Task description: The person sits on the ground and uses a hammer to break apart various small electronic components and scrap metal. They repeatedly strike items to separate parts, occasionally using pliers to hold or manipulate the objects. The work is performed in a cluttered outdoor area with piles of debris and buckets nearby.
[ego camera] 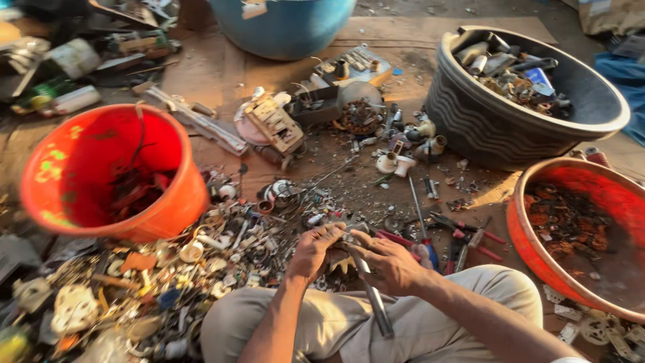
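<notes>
Right above the person's knees, both hands met over a small metal part, which lay between the fingertips rather than off to either side, so neither hand had to reach for it. The left hand was curled around the part from the side of the orange bucket, fingers bent and pinching it; exactly what the piece was could not be told, since the fingers hid most of it. The right hand was closed around a grey metal rod-like tool, whose long axis ran from the part down and back toward the person's lap, its free end lying over the beige trousers. The tool's upper tip sat at the part, touching or very nearly so; the blur did not settle which. Both hands were about equally near the part, the left holding it and the right bringing the tool's tip against it. Taking the orange bucket as the landmark, the hands sat below and to its right, just past a heap of mixed scrap that spread from the bucket's base toward the knees. Further right of the bucket, beyond the hands, red-handled pliers lay on the ground, and a red basin of rusty bits stood further right again.
</notes>
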